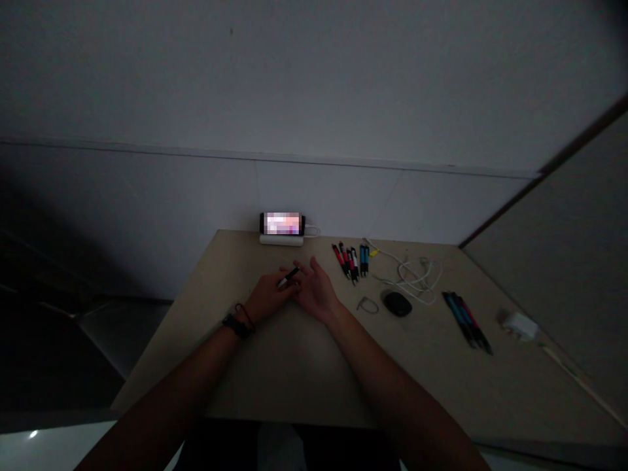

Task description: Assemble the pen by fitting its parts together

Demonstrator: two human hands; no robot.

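A short black and white pen (288,278) lies slanted in my left hand (266,296), whose fingers are closed around it. My right hand (318,292) is turned palm up beside it, thumb stretched out and fingers apart. The fingertips of both hands meet or overlap near the pen, so I cannot tell whether the right fingers touch it. A dark watch (236,325) and a red band (246,315) are on my left wrist. To the right of my hands lie several red, black and white pens (346,263) and blue pens (364,260).
A phone (282,224) with a lit screen leans on a white block (281,241) by the wall. Rightward on the table (294,379) are a black mouse (397,303), a grey loop (367,305), a white cable (417,278), more pens (466,320) and a white plug (520,326).
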